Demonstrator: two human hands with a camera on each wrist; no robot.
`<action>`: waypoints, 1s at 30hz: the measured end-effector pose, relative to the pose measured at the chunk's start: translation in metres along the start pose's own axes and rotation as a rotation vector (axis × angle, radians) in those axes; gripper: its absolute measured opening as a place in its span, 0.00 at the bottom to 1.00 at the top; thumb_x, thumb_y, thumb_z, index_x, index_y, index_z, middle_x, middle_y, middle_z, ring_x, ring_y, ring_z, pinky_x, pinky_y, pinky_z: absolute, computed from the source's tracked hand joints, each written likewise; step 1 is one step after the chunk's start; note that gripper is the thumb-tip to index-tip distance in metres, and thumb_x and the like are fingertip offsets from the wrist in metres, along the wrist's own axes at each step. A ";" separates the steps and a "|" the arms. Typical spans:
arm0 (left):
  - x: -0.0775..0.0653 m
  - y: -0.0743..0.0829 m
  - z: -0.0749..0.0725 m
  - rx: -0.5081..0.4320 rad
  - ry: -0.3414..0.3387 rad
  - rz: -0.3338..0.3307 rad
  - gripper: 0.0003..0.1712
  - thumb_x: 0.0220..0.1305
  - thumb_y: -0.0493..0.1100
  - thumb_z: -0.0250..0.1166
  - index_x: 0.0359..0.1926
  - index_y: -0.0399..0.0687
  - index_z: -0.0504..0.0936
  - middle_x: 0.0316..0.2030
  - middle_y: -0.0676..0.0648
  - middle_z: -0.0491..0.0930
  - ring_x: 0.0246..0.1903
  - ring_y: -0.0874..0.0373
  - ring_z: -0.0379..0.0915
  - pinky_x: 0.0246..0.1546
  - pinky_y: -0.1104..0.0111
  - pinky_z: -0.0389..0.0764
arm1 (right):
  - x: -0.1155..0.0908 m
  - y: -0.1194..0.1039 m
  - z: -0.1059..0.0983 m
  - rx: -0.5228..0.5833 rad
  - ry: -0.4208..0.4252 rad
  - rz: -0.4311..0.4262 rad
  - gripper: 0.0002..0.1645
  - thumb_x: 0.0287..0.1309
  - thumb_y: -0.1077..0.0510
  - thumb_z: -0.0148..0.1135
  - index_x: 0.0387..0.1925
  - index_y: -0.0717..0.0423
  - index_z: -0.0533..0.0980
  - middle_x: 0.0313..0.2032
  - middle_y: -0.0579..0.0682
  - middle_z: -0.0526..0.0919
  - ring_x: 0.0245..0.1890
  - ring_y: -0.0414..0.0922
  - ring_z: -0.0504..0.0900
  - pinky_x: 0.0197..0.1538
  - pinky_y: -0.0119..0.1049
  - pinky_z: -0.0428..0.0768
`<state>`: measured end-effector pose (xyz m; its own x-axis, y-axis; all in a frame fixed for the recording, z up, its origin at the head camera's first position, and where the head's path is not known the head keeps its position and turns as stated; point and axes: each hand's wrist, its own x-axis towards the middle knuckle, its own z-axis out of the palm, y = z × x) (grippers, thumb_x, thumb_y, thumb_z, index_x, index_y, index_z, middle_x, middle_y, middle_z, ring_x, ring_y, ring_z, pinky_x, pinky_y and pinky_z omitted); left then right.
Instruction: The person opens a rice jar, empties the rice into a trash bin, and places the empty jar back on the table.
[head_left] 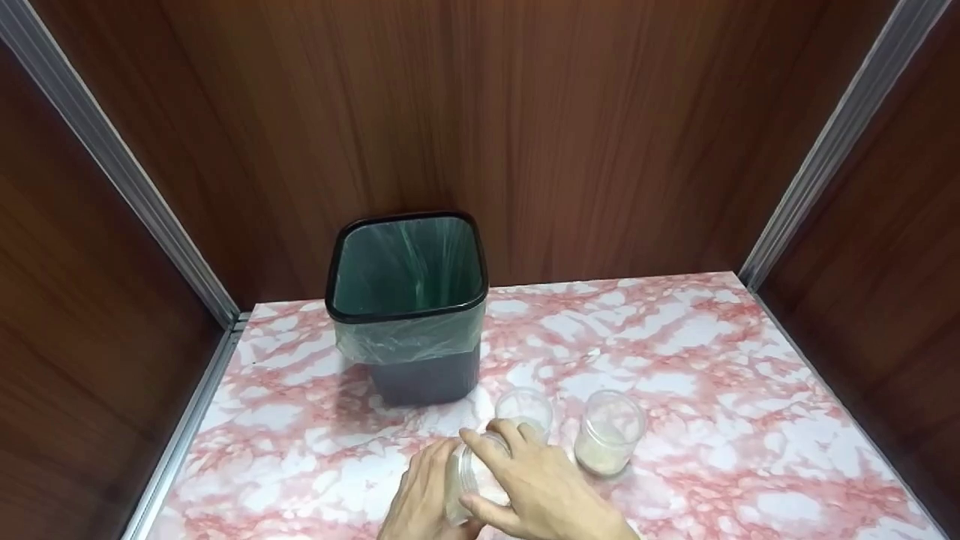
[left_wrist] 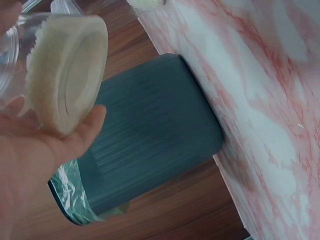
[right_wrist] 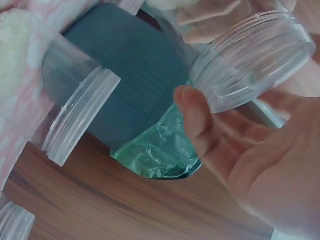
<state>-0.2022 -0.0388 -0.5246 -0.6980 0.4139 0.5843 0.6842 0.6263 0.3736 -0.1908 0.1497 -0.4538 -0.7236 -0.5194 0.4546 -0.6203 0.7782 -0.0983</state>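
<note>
My left hand (head_left: 421,487) holds a clear plastic jar (left_wrist: 65,75), its fingers wrapped around the lower part. Pale, cream-coloured grains fill the bottom of this jar, which is tilted in the left wrist view. My right hand (head_left: 544,484) grips the clear screw lid (right_wrist: 255,62) at the jar's top, thumb on one side and fingers on the other. Just beyond my hands stands another clear jar (head_left: 523,405), partly covered by the right hand. To the right of that hand, a third clear jar (head_left: 611,435) holds similar pale grains low inside.
A dark bin (head_left: 424,379) with a black rim and a translucent green liner (head_left: 409,337) stands behind the hands, left of centre. The red-and-white marbled table (head_left: 697,382) is enclosed by brown wood-grain panels (head_left: 600,150) and metal corner strips.
</note>
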 end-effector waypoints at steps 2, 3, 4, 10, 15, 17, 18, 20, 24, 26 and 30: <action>0.000 -0.003 -0.002 -0.057 -0.009 0.011 0.52 0.44 0.63 0.70 0.63 0.42 0.59 0.56 0.47 0.67 0.51 0.50 0.68 0.44 0.54 0.76 | -0.001 0.000 -0.002 0.031 0.007 -0.021 0.38 0.55 0.30 0.51 0.64 0.39 0.62 0.52 0.48 0.70 0.42 0.45 0.74 0.21 0.35 0.74; 0.001 -0.004 -0.003 -0.084 -0.012 0.016 0.52 0.44 0.63 0.70 0.63 0.42 0.59 0.56 0.47 0.67 0.51 0.51 0.67 0.46 0.54 0.76 | -0.002 0.001 -0.002 0.052 0.012 -0.033 0.38 0.54 0.31 0.52 0.64 0.39 0.62 0.54 0.48 0.70 0.43 0.45 0.74 0.22 0.35 0.75; 0.000 -0.006 -0.004 -0.108 -0.017 0.013 0.52 0.43 0.63 0.71 0.63 0.42 0.58 0.56 0.48 0.67 0.52 0.51 0.67 0.47 0.55 0.75 | -0.002 0.001 -0.003 0.075 0.023 -0.042 0.38 0.54 0.31 0.53 0.64 0.39 0.62 0.55 0.48 0.69 0.44 0.45 0.74 0.23 0.35 0.76; -0.004 -0.011 -0.012 -0.128 -0.004 -0.081 0.53 0.42 0.64 0.71 0.63 0.45 0.59 0.54 0.49 0.67 0.49 0.56 0.68 0.44 0.58 0.77 | -0.006 0.004 0.001 0.158 0.113 -0.066 0.40 0.54 0.34 0.57 0.65 0.42 0.62 0.59 0.47 0.66 0.47 0.43 0.74 0.30 0.37 0.79; -0.005 -0.019 -0.021 -0.143 0.017 -0.158 0.56 0.37 0.61 0.75 0.64 0.47 0.57 0.51 0.46 0.69 0.47 0.54 0.71 0.42 0.57 0.78 | -0.011 0.011 0.010 0.197 0.189 -0.085 0.41 0.52 0.38 0.62 0.65 0.46 0.62 0.60 0.49 0.66 0.48 0.40 0.74 0.37 0.36 0.79; -0.004 -0.022 -0.027 -0.153 0.051 -0.178 0.57 0.36 0.58 0.77 0.64 0.46 0.58 0.52 0.46 0.69 0.47 0.53 0.71 0.44 0.57 0.77 | -0.014 0.015 0.014 0.205 0.192 -0.091 0.42 0.52 0.39 0.62 0.65 0.48 0.62 0.60 0.50 0.66 0.50 0.41 0.73 0.39 0.37 0.79; -0.002 -0.023 -0.029 -0.158 0.078 -0.177 0.57 0.34 0.57 0.78 0.64 0.45 0.58 0.53 0.45 0.69 0.48 0.52 0.71 0.46 0.58 0.76 | -0.017 0.017 0.017 0.205 0.182 -0.088 0.42 0.52 0.39 0.62 0.66 0.49 0.61 0.60 0.50 0.66 0.51 0.41 0.73 0.40 0.38 0.79; 0.001 -0.026 -0.036 -0.171 0.130 -0.171 0.58 0.33 0.54 0.79 0.64 0.44 0.59 0.55 0.45 0.69 0.51 0.51 0.71 0.51 0.62 0.73 | -0.022 0.020 0.022 0.200 0.155 -0.080 0.43 0.53 0.39 0.61 0.66 0.50 0.60 0.60 0.50 0.66 0.51 0.41 0.74 0.42 0.39 0.79; 0.010 -0.031 -0.051 -0.211 0.226 -0.123 0.58 0.31 0.48 0.81 0.64 0.42 0.59 0.58 0.45 0.68 0.53 0.50 0.70 0.58 0.73 0.66 | -0.036 0.026 0.034 0.189 0.036 -0.069 0.42 0.55 0.36 0.57 0.66 0.48 0.59 0.59 0.50 0.67 0.50 0.43 0.74 0.41 0.40 0.80; 0.015 -0.032 -0.061 -0.230 0.242 -0.126 0.58 0.32 0.46 0.80 0.65 0.45 0.58 0.59 0.47 0.67 0.55 0.51 0.69 0.60 0.76 0.62 | -0.042 0.029 0.041 0.188 -0.047 -0.074 0.41 0.56 0.34 0.55 0.66 0.46 0.59 0.59 0.51 0.67 0.50 0.46 0.74 0.38 0.41 0.81; 0.024 -0.034 -0.081 -0.256 0.237 -0.195 0.58 0.35 0.45 0.80 0.67 0.50 0.56 0.60 0.48 0.66 0.56 0.52 0.67 0.59 0.73 0.64 | -0.054 0.035 0.055 0.186 -0.213 -0.049 0.39 0.56 0.31 0.51 0.65 0.42 0.60 0.58 0.54 0.68 0.51 0.52 0.73 0.29 0.36 0.80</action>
<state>-0.2250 -0.1035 -0.4649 -0.7721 0.1209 0.6239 0.5955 0.4804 0.6439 -0.1902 0.1849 -0.5306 -0.7268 -0.6324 0.2680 -0.6864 0.6828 -0.2503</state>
